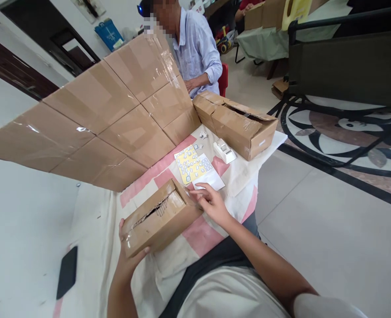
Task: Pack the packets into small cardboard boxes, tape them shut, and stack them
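Note:
A brown cardboard box [164,216] with a torn slit along its taped top lies on the cloth-covered table in front of me. My left hand [131,254] grips its near left end, thumb on the side facing me and fingers around the far side. At the opposite end, my right hand [212,203] has its fingers stretched out and apart, the tips at the box's end face. Whether they press on it I cannot tell. Just beyond that hand lie a yellow sheet of stickers [185,165] and a white sheet [212,179], partly overlapping.
A white tape dispenser [224,151] stands by a long cardboard box [235,123]. Scraps [202,136] lie nearby. A tall cardboard panel [116,119] rises along the table's far side, with a person [197,48] behind it. A black phone [67,271] lies at left.

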Available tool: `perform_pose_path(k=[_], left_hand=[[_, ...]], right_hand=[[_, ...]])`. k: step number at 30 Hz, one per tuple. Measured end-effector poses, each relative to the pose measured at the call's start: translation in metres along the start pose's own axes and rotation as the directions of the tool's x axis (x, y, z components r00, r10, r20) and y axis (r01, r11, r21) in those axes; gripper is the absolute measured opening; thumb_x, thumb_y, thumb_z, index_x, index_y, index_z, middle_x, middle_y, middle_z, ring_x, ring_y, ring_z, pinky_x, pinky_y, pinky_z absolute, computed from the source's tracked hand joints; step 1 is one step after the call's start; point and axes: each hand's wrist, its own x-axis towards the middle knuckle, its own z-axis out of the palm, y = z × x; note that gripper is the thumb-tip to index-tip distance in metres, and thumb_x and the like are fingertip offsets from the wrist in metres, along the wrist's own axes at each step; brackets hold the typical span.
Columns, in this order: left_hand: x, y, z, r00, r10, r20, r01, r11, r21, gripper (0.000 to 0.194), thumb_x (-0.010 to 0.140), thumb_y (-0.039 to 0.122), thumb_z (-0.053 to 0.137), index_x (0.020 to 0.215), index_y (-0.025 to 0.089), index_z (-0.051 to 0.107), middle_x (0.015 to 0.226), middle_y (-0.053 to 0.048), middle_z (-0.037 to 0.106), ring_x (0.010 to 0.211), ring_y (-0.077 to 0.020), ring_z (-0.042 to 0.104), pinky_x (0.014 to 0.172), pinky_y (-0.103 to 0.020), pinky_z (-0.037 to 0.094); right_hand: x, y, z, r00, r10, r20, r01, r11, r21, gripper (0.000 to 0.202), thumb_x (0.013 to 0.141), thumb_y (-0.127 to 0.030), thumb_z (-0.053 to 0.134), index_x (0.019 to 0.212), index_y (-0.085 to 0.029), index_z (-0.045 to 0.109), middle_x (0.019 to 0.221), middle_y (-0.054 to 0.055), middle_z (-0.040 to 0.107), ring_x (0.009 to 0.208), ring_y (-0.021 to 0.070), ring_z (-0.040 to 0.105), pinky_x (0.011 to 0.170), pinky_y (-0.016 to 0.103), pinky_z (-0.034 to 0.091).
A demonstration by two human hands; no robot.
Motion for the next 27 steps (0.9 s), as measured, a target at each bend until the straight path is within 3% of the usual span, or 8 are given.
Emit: perform_pose_path(k=[6, 9, 12, 14, 18, 20, 23, 27], left_hand=[[-0.003, 0.002, 0.005, 0.998, 0.044, -0.035, -0.045, 0.998, -0.037, 0.134, 0.063, 0.058, 0.091, 0.166, 0.034, 0.01, 0.17, -0.011, 0.027, 0.158, -0.038, 0.027, 0.132, -0.059, 0.019], [-0.003, -0.003, 0.006, 0.999, 0.036, -0.04, -0.039, 0.996, -0.084, 0.134, 0.061, 0.056, 0.092, 0.166, 0.035, 0.01, 0.17, -0.01, 0.028, 0.157, -0.0381, 0.029, 0.131, -0.058, 0.023], [-0.001, -0.012, 0.005, 0.999, -0.007, -0.038, 0.001, 0.988, -0.154, 0.141, 0.055, 0.057, 0.095, 0.165, 0.036, 0.01, 0.17, -0.011, 0.029, 0.155, -0.0404, 0.031, 0.129, -0.06, 0.026], [0.003, -0.017, 0.003, 0.999, -0.017, -0.03, 0.011, 0.979, -0.204, 0.144, 0.051, 0.058, 0.096, 0.165, 0.035, 0.011, 0.169, -0.011, 0.032, 0.154, -0.0412, 0.033, 0.129, -0.059, 0.028], [0.012, -0.02, -0.004, 1.0, -0.017, 0.025, 0.023, 0.959, -0.282, 0.14, 0.051, 0.058, 0.096, 0.165, 0.036, 0.017, 0.168, -0.01, 0.036, 0.155, -0.0405, 0.033, 0.13, -0.056, 0.028], [0.016, -0.023, -0.006, 0.998, -0.036, 0.054, 0.051, 0.947, -0.317, 0.135, 0.051, 0.056, 0.096, 0.163, 0.035, 0.023, 0.164, -0.01, 0.044, 0.155, -0.0399, 0.032, 0.131, -0.055, 0.026], [0.015, -0.03, 0.001, 0.988, -0.082, 0.134, 0.13, 0.908, -0.399, 0.128, 0.05, 0.061, 0.096, 0.159, 0.031, 0.037, 0.15, -0.013, 0.059, 0.152, -0.0423, 0.038, 0.13, -0.059, 0.025], [0.009, -0.048, 0.024, 0.966, -0.079, 0.247, 0.197, 0.843, -0.501, 0.114, 0.058, 0.078, 0.083, 0.155, 0.031, 0.045, 0.147, -0.018, 0.061, 0.142, -0.0452, 0.05, 0.123, -0.066, 0.033]], right_hand=[[0.007, -0.001, 0.001, 1.0, 0.028, 0.001, -0.028, 0.999, -0.045, 0.033, 0.09, -0.031, 0.056, 0.119, -0.021, 0.067, 0.094, 0.006, 0.081, 0.085, 0.0235, 0.077, 0.078, 0.037, 0.058], [0.009, -0.001, -0.003, 0.99, -0.007, 0.143, 0.014, 0.999, -0.046, 0.043, 0.094, -0.034, 0.053, 0.134, -0.021, 0.064, 0.128, 0.01, 0.075, 0.124, 0.0275, 0.069, 0.108, 0.047, 0.052], [0.009, -0.006, -0.012, 0.953, -0.011, 0.303, 0.032, 0.997, -0.064, 0.056, 0.101, -0.044, 0.049, 0.152, -0.021, 0.052, 0.148, 0.015, 0.061, 0.14, 0.0288, 0.058, 0.121, 0.052, 0.04], [0.012, -0.012, -0.017, 0.912, -0.028, 0.41, 0.095, 0.985, -0.143, 0.073, 0.1, -0.053, 0.056, 0.163, -0.022, 0.035, 0.164, 0.016, 0.042, 0.153, 0.0311, 0.041, 0.126, 0.055, 0.03], [0.021, -0.019, -0.011, 0.757, -0.048, 0.651, 0.298, 0.913, -0.279, 0.138, 0.073, -0.059, 0.088, 0.17, -0.021, -0.001, 0.175, 0.019, -0.004, 0.162, 0.0376, -0.007, 0.13, 0.058, 0.005], [0.022, -0.019, -0.003, 0.741, -0.065, 0.668, 0.337, 0.897, -0.286, 0.146, 0.067, -0.054, 0.092, 0.169, -0.02, -0.007, 0.173, 0.024, 0.004, 0.162, 0.0389, 0.003, 0.129, 0.056, 0.013], [0.012, -0.018, -0.003, 0.779, -0.19, 0.597, 0.409, 0.876, -0.255, 0.135, 0.067, -0.049, 0.092, 0.17, -0.024, 0.008, 0.16, 0.02, 0.029, 0.153, 0.0355, 0.031, 0.125, 0.05, 0.03], [-0.025, -0.022, -0.056, 0.818, -0.372, 0.438, 0.523, 0.798, -0.299, 0.118, 0.07, -0.05, 0.09, 0.166, -0.024, 0.026, 0.157, 0.019, 0.034, 0.152, 0.0381, 0.035, 0.124, 0.052, 0.033]])
